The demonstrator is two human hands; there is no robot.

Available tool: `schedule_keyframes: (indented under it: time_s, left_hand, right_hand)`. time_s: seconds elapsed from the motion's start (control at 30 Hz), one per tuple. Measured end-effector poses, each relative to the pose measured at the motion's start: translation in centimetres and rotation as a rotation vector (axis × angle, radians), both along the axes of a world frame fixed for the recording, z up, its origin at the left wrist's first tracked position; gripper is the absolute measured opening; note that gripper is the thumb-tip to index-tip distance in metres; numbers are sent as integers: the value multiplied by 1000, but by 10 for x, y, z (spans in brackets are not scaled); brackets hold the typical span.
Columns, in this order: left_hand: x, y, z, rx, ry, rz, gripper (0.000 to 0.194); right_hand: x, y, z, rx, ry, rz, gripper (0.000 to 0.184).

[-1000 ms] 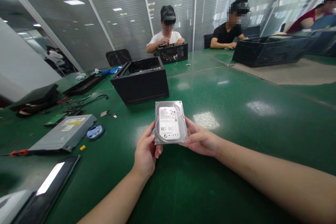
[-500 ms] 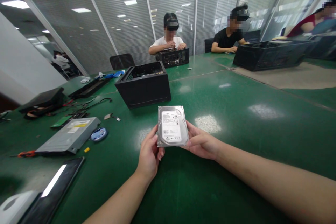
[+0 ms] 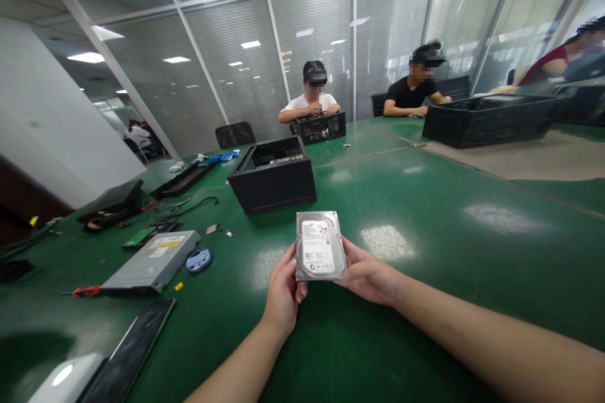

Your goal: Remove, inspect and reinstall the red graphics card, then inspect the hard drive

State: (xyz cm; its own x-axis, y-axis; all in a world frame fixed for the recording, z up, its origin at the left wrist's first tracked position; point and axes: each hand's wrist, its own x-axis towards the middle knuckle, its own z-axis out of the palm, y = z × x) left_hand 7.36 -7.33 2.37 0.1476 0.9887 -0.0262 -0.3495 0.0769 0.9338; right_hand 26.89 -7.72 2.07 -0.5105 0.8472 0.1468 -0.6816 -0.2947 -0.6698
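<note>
A silver hard drive (image 3: 318, 249) with a white printed label faces me, held up over the green table by both hands. My left hand (image 3: 283, 289) is closed on its left edge, with the thumb at the lower left side and the other fingers partly hidden behind. On the lower right edge, my right hand (image 3: 368, 272) grips it with the thumb along the side; some fingertips are out of sight underneath. Beyond the drive stands an open black computer case (image 3: 274, 182).
On the left lie an optical drive (image 3: 154, 261), an orange-handled screwdriver (image 3: 87, 291), a blue round container (image 3: 198, 260), a green circuit board (image 3: 137, 237) and a black flat panel (image 3: 132, 349). Across the green table (image 3: 425, 277), co-workers sit by other black cases (image 3: 491, 118).
The view has tilted up and turned slightly left, so everything appears lower and further right. Both hands keep hold of the hard drive, its pose nearly unchanged.
</note>
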Motion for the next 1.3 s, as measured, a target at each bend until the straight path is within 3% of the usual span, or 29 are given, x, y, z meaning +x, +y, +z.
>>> schedule_keyframes:
  time_s: [0.37,0.83,1.3]
  left_hand:
    - [3,-2,-1,27,199,48,55]
    - [6,-6,5,18,332,126,65]
    - [6,-5,5,94,376,55,66]
  right_hand:
    - [0,1,4,28,16,63,95]
    - [-2,6,7,31,65,91,102]
    - [3,6,-1,72,55,44,101]
